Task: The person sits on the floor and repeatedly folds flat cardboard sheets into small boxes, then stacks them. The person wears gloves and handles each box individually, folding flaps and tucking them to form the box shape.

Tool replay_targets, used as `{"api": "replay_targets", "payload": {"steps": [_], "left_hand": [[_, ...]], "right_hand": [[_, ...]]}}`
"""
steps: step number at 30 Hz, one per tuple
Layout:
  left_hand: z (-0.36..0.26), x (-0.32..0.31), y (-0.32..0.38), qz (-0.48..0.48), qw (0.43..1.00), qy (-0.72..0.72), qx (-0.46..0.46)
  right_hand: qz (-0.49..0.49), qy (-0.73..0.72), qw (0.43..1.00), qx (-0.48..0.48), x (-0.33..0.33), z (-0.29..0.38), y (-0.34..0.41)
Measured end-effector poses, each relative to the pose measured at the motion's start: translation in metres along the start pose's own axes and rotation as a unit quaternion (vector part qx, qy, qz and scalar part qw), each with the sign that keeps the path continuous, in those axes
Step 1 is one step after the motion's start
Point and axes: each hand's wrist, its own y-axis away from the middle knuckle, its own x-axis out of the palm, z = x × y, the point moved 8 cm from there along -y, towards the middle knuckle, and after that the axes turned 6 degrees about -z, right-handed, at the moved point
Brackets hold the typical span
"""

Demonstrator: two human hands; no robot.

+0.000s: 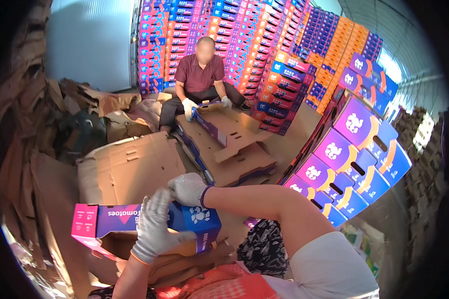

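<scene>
A printed cardboard produce carton (114,217) in pink, purple and blue stands on its side in front of me, with its open face towards my body. My left hand (151,228), in a whitish work glove, is raised over the carton's near side, fingers extended and thumb apart. It is slightly blurred and holds nothing that I can see. My right hand (187,188), gloved too, is curled at the carton's far upper edge. Its fingertips are hidden, so a grip on the edge cannot be made out. Just beyond the carton lies a flattened brown cardboard sheet (134,160).
Across from me a co-worker (200,74) in gloves sits handling a partly folded carton (228,123) over flat blanks (243,164). Stacked cartons (333,149) rise close on my right, with tall stacks (224,37) behind. Crumpled brown paper or cardboard (116,101) lies at left.
</scene>
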Motion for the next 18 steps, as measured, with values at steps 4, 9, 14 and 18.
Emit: {"api": "replay_targets", "payload": {"steps": [4,9,14,18], "left_hand": [[0.056,-0.014,0.008,-0.094,0.899,0.41,-0.119],[0.046,-0.045,0.081,-0.061,0.996,-0.059,-0.023],[-0.011,-0.065,0.167,0.104,0.986,-0.128,-0.019],[-0.03,-0.06,0.145,0.046,0.993,-0.108,-0.004]], "right_hand": [[0.026,-0.006,0.99,-0.136,-0.006,0.054,0.028],[-0.009,-0.113,0.986,-0.118,-0.015,0.041,0.023],[-0.011,-0.318,0.947,0.049,0.022,-0.094,-0.02],[0.125,-0.641,0.698,0.293,0.171,-0.119,0.046]]}}
